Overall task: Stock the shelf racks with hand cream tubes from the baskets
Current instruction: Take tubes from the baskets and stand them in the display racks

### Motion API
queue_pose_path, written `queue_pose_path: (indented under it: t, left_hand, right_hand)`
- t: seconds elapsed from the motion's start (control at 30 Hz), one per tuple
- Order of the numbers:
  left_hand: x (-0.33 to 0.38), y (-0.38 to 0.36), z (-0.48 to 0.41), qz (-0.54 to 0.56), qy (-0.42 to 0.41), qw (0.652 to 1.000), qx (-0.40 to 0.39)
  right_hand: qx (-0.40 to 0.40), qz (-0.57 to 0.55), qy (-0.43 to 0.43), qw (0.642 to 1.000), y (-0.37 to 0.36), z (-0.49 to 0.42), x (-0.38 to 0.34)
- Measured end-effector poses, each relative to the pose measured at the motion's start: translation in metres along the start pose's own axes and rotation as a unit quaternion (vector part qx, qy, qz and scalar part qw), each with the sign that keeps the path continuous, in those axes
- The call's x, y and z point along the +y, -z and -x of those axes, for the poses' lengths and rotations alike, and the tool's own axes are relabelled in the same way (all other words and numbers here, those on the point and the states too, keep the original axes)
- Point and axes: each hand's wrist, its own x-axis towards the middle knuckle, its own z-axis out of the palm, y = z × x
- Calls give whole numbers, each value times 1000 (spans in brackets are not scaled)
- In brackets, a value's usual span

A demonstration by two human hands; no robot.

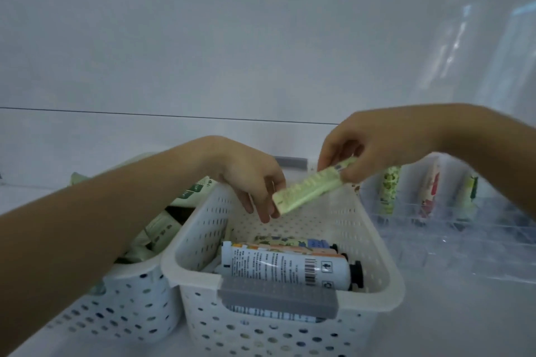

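Hand cream tube (311,193) over basket (171,255): right hand (377,145) pinches upper end; left hand (252,180) loosely open, touching lower end

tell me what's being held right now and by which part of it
The right hand pinches a pale green hand cream tube by its upper end. The left hand is at its lower flat end; whether it grips cannot be told.

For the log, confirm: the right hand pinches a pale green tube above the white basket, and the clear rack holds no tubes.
Wrong: the head view shows the clear rack holding upright tubes. The right hand pinches the pale green tube above the white basket.
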Motion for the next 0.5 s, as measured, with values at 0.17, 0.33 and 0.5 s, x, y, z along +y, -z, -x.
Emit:
queue_pose_path:
  t: [0.17, 0.33, 0.5]
  left_hand:
    - [2, -5, 10, -4, -23, 996, -84]
    - [5, -12, 8, -74, -6, 995, -71]
    - [11, -20, 10, -90, 12, 994, -67]
  right_hand:
    - [42, -159, -11, 986, 5, 32, 46]
    - [60, -496, -33, 866, -31, 33, 73]
    - [74, -665, -26, 742, -53, 30, 77]
